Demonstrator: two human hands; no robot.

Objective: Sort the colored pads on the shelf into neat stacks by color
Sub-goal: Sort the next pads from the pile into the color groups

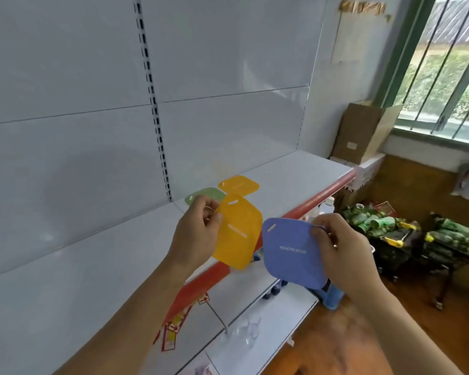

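Two pads are off the shelf at once, and that is where trouble could start. The left hand pinches an orange pad by its upper edge between thumb and fingers, letting it hang over the shelf's red front rail; the right hand pinches a blue pad by its right edge, out past the rail and above a lower shelf. Both grips catch only a thin margin of a flexible sheet, so either pad could slip and drop, the blue one likely down to the lower shelf or the wooden floor. Further back on the shelf lie a second orange pad and a green pad, just beside each other and perhaps overlapping at a corner. I judge the held orange pad belongs on the lying orange one; set down carelessly, it could land skewed, lap onto the green pad, or nudge both. No blue pad lies on the shelf that I can see, so the blue needs a fresh spot well apart from those two.
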